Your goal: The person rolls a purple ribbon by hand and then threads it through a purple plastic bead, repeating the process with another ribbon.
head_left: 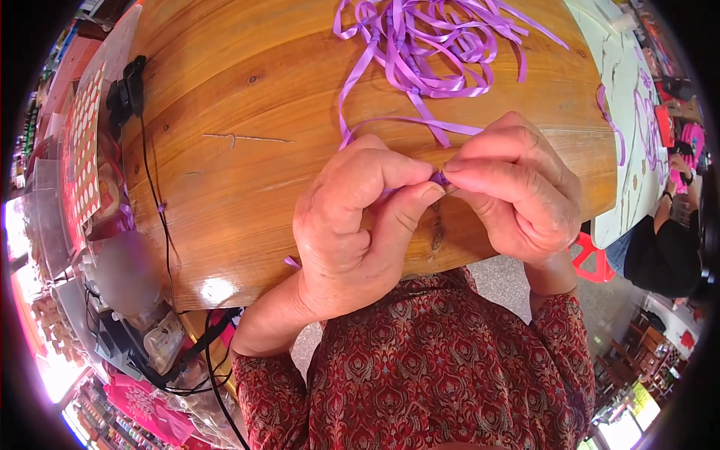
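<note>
My left hand and my right hand meet above the near part of the wooden table, fingertips almost touching. Between them they pinch a small bunched piece of purple ribbon. Thumb and forefinger of the left hand close on one side of it, and the right fingertips close on the other. Most of this ribbon is hidden by the fingers. A short purple end shows beside my left wrist. Just beyond the hands lies a loose pile of purple ribbons, with knots or gathered spots along some strands.
On the wooden table lies a thin twisted string. A black cable runs down the left side, by a dotted sheet. A white marbled table adjoins at right, where another person sits near a red stool.
</note>
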Tool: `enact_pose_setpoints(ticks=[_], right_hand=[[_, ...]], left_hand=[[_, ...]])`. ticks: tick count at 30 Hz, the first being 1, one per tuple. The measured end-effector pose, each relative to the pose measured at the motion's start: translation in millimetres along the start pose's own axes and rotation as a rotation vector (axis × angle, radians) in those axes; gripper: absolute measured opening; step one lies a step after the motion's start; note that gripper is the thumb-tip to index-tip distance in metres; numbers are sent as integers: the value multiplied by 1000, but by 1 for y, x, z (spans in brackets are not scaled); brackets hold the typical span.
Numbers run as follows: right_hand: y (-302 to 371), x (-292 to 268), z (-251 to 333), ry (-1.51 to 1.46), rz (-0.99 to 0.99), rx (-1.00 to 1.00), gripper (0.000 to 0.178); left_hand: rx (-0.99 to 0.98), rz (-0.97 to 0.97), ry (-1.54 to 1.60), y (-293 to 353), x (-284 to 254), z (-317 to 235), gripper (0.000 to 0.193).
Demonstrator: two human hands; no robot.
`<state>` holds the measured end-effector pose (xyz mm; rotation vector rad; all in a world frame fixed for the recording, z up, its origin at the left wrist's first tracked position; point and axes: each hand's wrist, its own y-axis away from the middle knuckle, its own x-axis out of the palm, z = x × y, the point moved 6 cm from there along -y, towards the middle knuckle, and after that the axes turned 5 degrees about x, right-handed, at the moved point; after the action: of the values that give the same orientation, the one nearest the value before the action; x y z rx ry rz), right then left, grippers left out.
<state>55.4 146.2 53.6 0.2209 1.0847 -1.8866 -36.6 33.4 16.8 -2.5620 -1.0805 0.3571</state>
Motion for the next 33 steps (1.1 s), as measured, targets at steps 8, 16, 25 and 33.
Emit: enact_pose_setpoints(ticks=[8, 16, 25, 33], right_hand=[[-5, 2, -5, -189, 90, 88, 19], [-10, -2, -11, -207, 156, 90, 31], [-17, -10, -4, -1, 203, -25, 43], [-16, -5, 7, 255, 211, -241, 41]], left_hand=[[72, 61, 117, -4, 1, -1, 20], [-29, 95, 309, 2, 7, 13, 15], [-18, 137, 308, -3, 5, 17, 14], [56, 143, 306, -1, 6, 16, 14]])
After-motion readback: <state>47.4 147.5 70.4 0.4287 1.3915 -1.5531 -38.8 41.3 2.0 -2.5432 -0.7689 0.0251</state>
